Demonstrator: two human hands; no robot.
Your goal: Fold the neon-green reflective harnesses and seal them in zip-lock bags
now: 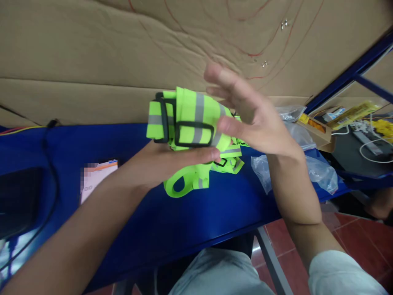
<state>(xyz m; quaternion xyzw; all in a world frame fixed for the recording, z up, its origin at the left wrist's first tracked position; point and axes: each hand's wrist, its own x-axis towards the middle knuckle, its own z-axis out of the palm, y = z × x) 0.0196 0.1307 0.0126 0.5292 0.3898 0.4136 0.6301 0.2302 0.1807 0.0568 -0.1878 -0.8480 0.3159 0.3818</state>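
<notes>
A folded bundle of neon yellow-green reflective straps (188, 107), with grey stripes and black rectangular buckles, is held up above the table. My left hand (184, 157) grips it from below, thumb along its lower edge; the other fingers are hidden behind the bundle. At its right side is my right hand (245, 110), slightly blurred, with fingers spread and raised. The right thumb tip overlaps the bundle's edge; whether it touches cannot be told. More of the same straps (225, 164) hang or lie beneath and behind, including a loop near the tabletop.
A blue table (184, 221) runs below a brown cardboard wall (92, 53). To the left are a phone-like screen (100, 176), a black cable (53, 176) and a dark device (20, 200). Clear plastic bags (321, 172) and an open cardboard box (319, 131) stand right.
</notes>
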